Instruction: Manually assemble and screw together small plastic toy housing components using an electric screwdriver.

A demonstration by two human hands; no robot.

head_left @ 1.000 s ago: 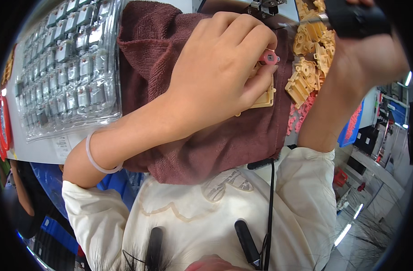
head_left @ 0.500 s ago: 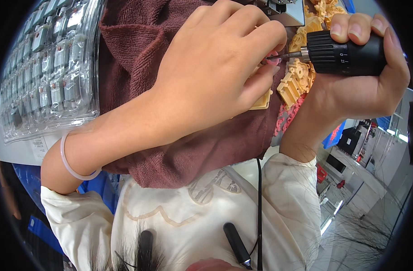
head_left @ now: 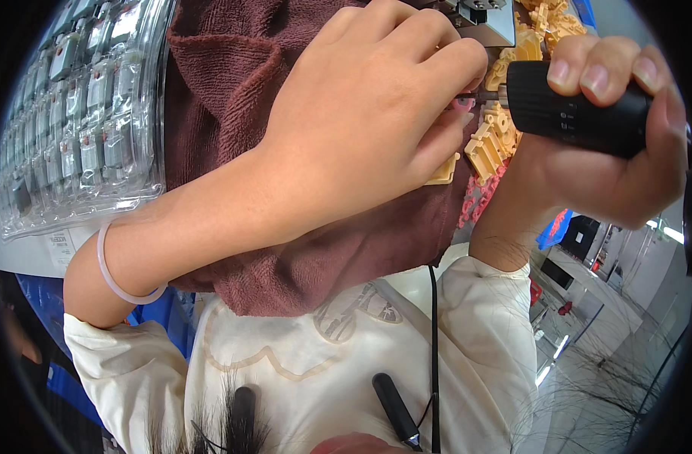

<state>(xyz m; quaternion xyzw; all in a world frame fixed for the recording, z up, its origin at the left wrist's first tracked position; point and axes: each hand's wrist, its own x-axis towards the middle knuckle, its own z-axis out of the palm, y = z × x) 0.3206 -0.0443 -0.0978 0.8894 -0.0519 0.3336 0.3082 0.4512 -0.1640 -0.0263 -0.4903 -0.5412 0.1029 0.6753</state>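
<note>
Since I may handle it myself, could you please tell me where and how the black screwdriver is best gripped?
The black screwdriver is probably best gripped around its thick cylindrical body, from the right, as the right hand does: its thin bit points left, toward the pink part at the left hand, so avoid that end.

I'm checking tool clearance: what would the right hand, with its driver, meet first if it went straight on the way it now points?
Probably the small pink part in the left hand; the black driver in the right hand has its bit aimed there. Whether bit and part touch is unclear.
</note>
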